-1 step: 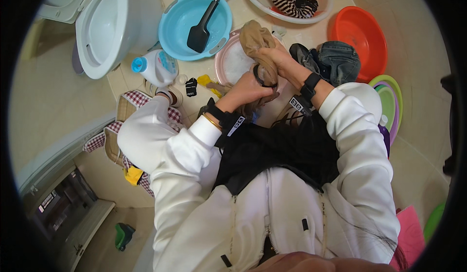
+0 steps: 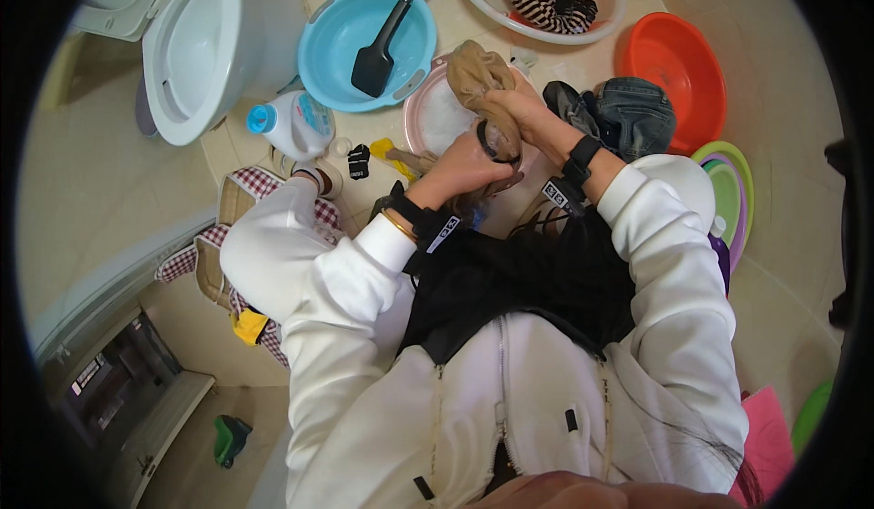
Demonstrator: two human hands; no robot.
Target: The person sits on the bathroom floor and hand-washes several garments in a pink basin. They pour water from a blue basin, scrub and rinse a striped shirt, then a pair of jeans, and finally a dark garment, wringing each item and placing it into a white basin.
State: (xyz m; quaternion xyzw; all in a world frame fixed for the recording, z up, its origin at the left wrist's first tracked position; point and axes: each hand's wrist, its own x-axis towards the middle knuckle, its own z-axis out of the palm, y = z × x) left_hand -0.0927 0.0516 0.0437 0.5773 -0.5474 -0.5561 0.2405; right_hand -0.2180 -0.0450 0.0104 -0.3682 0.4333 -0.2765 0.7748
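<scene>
Head view: left hand (image 2: 466,165) has its fingers clamped on a tan cloth (image 2: 476,70) at a dark band; right hand (image 2: 523,116) grips the same cloth, fingers closed round it. Cloth held up over the right side of a pink basin (image 2: 411,119) of white suds. Blue basin (image 2: 332,49) just beyond, black scoop (image 2: 371,70) inside. Jeans (image 2: 635,116) to the right, beside a red basin (image 2: 687,67). Detergent bottle (image 2: 300,127) at left.

The upper end of the tan cloth (image 2: 477,70) has dipped a touch lower and leftward, and the view itself has shifted very slightly
</scene>
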